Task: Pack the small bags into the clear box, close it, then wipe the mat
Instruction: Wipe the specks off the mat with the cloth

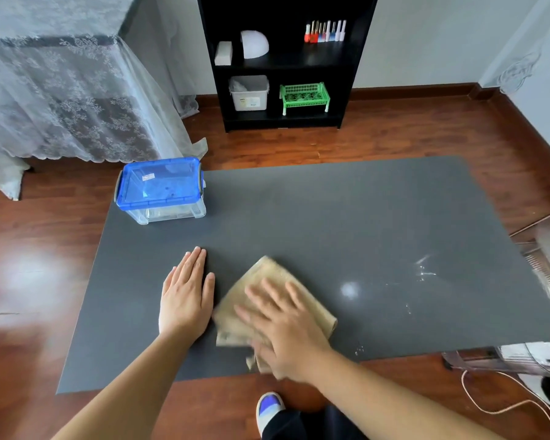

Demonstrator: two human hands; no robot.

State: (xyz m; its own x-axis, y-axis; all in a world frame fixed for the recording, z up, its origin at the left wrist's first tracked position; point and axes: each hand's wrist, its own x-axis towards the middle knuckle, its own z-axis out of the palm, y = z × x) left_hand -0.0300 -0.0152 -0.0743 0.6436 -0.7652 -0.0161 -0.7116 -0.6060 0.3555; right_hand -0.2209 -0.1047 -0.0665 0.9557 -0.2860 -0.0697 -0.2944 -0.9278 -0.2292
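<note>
Head view: the right hand [283,325], fingers spread and blurred, presses flat on a tan cloth [275,300] at six o'clock on the grey mat [346,223]. The left hand [186,292] lies flat just beside, fingers together. The box [161,189], blue lid on, sits at ten o'clock.

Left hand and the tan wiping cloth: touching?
Apart. The head view shows the left hand flat on the dark grey mat, a strip of mat showing between it and the tan cloth.

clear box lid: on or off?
On. The blue lid sits flat over the clear box; whether its grey side latches are locked, cannot tell.
</note>
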